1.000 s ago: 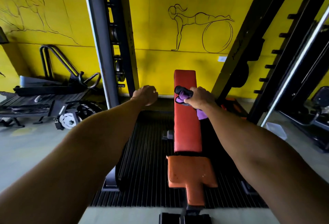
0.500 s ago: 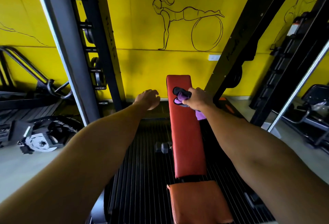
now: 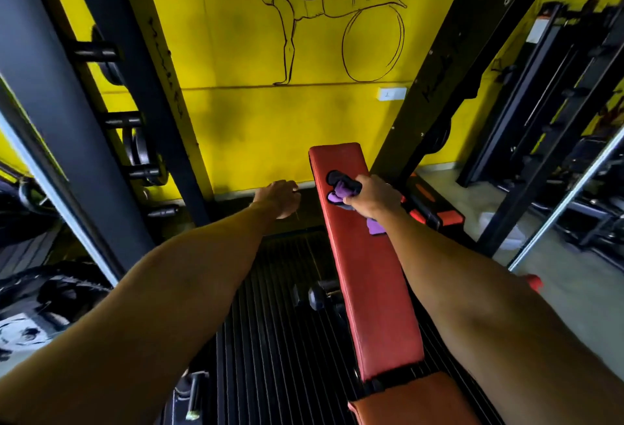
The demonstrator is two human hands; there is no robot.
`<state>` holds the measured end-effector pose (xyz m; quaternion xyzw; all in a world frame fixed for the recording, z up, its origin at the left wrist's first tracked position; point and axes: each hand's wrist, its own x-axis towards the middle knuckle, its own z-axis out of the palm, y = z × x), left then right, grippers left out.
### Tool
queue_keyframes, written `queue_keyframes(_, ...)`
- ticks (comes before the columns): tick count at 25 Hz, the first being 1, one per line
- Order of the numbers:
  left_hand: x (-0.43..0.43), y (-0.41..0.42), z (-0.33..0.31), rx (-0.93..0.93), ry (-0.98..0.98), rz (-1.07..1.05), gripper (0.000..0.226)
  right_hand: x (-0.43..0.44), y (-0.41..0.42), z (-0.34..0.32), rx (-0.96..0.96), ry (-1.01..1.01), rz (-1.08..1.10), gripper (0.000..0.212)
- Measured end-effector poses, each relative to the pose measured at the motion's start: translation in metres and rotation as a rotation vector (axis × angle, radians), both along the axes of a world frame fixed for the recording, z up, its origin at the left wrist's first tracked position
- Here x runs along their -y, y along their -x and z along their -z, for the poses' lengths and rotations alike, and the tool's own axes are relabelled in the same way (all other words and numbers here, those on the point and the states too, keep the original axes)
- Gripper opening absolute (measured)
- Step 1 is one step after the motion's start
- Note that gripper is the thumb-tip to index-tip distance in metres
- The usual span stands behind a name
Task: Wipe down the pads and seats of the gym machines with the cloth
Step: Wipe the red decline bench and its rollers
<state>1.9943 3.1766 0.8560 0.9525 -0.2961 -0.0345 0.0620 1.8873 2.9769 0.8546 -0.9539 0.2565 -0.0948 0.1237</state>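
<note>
Near the far end of the red bench pad (image 3: 371,289), my right hand (image 3: 371,200) grips the purple cloth (image 3: 337,196) against it. My left hand (image 3: 278,198) hangs alongside, relaxed, holding nothing. Wiping looks barely begun; the pad's length and the orange seat (image 3: 422,401) are left.

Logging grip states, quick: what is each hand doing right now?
Left hand: open, loosely curled, holding nothing.
Right hand: closed around the purple cloth, on the red bench pad.
</note>
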Motion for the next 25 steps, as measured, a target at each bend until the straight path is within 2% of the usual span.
queue_keyframes(9,0.036,-0.101,0.021,-0.045,0.031,0.068,0.046,0.023,-0.094,0.014,-0.015,-0.038,0.066,0.06)
queue_keyframes(17,0.116,-0.219,0.054,-0.042,0.006,0.125,0.044,0.101,-0.212,0.043,0.015,-0.125,0.089,0.06)
queue_keyframes(22,0.181,-0.29,0.094,-0.14,-0.013,0.122,0.044,0.159,-0.292,0.08,-0.005,-0.218,0.084,0.063)
queue_keyframes(25,0.202,-0.314,0.119,-0.192,-0.011,0.1,0.043,0.173,-0.326,0.104,0.06,-0.24,0.086,0.06)
